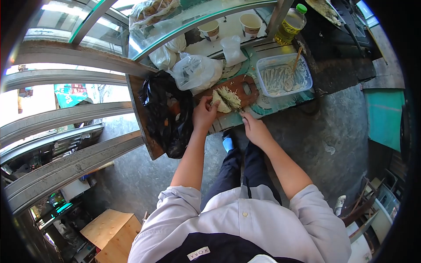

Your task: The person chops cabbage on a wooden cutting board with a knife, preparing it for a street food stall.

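Observation:
A wedge of pale cabbage [220, 103] lies on a brown wooden cutting board [250, 89] with a handle hole. My left hand [205, 112] is closed on the cabbage, fingers pressed against its left side. Fine cabbage shreds [231, 95] are heaped against the wedge's right side and scattered on the board. My right hand [255, 129] is closed at the board's near edge around the handle of a knife; its thin blade points toward the cabbage and is mostly hidden.
Right of the board stands a plastic tub [284, 90] with whitish batter-like residue and a stick. An oil bottle [291, 25], paper cups [251, 26] and tied plastic bags [197, 72] stand behind. A black plastic bag [164, 118] lies at the left.

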Demonstrator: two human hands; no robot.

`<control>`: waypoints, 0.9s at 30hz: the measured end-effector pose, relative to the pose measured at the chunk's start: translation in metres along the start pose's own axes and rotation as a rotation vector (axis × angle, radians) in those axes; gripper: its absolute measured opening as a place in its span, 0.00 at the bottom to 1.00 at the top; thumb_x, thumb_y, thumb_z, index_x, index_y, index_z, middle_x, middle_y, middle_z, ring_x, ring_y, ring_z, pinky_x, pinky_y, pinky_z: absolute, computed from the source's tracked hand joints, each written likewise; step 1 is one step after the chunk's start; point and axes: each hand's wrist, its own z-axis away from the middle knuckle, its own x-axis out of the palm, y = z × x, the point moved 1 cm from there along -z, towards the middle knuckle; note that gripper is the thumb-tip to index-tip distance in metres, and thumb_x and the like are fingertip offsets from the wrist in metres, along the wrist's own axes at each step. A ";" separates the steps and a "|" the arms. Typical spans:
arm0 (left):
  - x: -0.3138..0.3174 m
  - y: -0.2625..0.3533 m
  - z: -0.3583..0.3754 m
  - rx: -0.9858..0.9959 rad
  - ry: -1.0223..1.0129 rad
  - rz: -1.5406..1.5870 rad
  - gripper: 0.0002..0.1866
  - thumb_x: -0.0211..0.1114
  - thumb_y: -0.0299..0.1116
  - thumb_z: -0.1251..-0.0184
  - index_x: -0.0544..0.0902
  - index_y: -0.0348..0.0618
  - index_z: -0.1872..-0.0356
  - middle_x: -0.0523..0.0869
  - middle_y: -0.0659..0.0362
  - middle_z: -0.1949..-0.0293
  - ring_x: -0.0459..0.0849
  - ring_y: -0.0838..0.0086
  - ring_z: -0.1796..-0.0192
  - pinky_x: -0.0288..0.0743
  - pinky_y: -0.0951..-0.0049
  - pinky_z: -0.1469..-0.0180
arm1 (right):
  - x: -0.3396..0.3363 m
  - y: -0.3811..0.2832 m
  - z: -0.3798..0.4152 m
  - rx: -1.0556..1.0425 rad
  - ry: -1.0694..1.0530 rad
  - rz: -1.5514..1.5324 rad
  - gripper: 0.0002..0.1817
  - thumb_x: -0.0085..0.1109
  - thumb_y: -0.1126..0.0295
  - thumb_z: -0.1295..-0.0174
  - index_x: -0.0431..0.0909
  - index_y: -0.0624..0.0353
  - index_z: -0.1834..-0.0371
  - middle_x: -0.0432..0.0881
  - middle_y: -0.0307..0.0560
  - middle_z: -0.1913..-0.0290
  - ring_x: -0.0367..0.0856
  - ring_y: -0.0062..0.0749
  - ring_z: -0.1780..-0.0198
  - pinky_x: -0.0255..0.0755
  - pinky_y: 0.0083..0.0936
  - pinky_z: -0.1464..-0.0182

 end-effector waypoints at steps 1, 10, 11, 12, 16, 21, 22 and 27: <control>0.000 -0.001 0.000 0.003 -0.002 -0.001 0.20 0.69 0.46 0.35 0.81 0.42 0.52 0.82 0.60 0.79 0.81 0.77 0.81 0.73 0.72 0.76 | 0.006 0.001 0.002 0.001 0.003 -0.001 0.15 0.47 0.67 0.27 0.71 0.54 0.41 0.82 0.67 0.64 0.81 0.66 0.60 0.75 0.50 0.59; 0.000 0.002 0.002 -0.065 -0.018 -0.019 0.20 0.69 0.46 0.35 0.82 0.49 0.47 0.84 0.58 0.77 0.83 0.70 0.79 0.75 0.68 0.71 | 0.017 -0.005 -0.005 -0.059 0.017 -0.149 0.14 0.46 0.67 0.27 0.71 0.53 0.41 0.82 0.67 0.65 0.81 0.66 0.61 0.73 0.54 0.60; -0.002 0.004 0.003 -0.051 -0.041 -0.033 0.20 0.68 0.47 0.34 0.81 0.52 0.44 0.84 0.58 0.76 0.83 0.68 0.78 0.75 0.66 0.71 | 0.019 -0.003 -0.005 -0.105 0.033 -0.162 0.14 0.46 0.67 0.27 0.70 0.53 0.41 0.82 0.67 0.66 0.81 0.66 0.61 0.73 0.54 0.61; -0.004 0.008 0.004 -0.037 -0.063 -0.047 0.21 0.67 0.48 0.34 0.81 0.55 0.42 0.84 0.57 0.76 0.84 0.66 0.76 0.75 0.65 0.70 | 0.019 -0.004 -0.005 -0.154 0.050 -0.175 0.15 0.45 0.67 0.27 0.70 0.52 0.40 0.82 0.67 0.66 0.81 0.66 0.62 0.72 0.54 0.61; -0.006 0.015 0.006 -0.028 -0.061 -0.147 0.21 0.62 0.54 0.32 0.81 0.56 0.45 0.84 0.55 0.73 0.85 0.57 0.69 0.76 0.59 0.66 | 0.015 -0.009 -0.001 -0.092 0.016 -0.162 0.15 0.45 0.67 0.27 0.70 0.53 0.40 0.81 0.67 0.66 0.81 0.66 0.62 0.73 0.54 0.62; 0.001 0.010 0.005 0.016 -0.017 -0.219 0.21 0.58 0.55 0.29 0.79 0.57 0.43 0.86 0.53 0.72 0.86 0.50 0.65 0.77 0.52 0.63 | 0.021 -0.009 -0.005 -0.085 0.013 -0.109 0.13 0.46 0.67 0.28 0.70 0.53 0.43 0.81 0.67 0.68 0.81 0.66 0.64 0.73 0.55 0.62; 0.000 0.010 0.006 0.014 -0.019 -0.218 0.21 0.58 0.55 0.29 0.79 0.57 0.43 0.86 0.53 0.72 0.86 0.50 0.65 0.77 0.52 0.63 | 0.024 -0.007 -0.010 -0.083 0.012 -0.108 0.13 0.46 0.67 0.28 0.70 0.53 0.43 0.81 0.67 0.68 0.81 0.66 0.64 0.73 0.55 0.62; -0.004 0.019 0.005 -0.003 -0.055 -0.199 0.21 0.58 0.55 0.29 0.77 0.57 0.42 0.86 0.53 0.63 0.86 0.52 0.58 0.79 0.54 0.59 | 0.029 -0.011 -0.024 -0.054 0.040 -0.014 0.12 0.47 0.67 0.29 0.71 0.55 0.46 0.82 0.67 0.68 0.81 0.66 0.64 0.72 0.57 0.61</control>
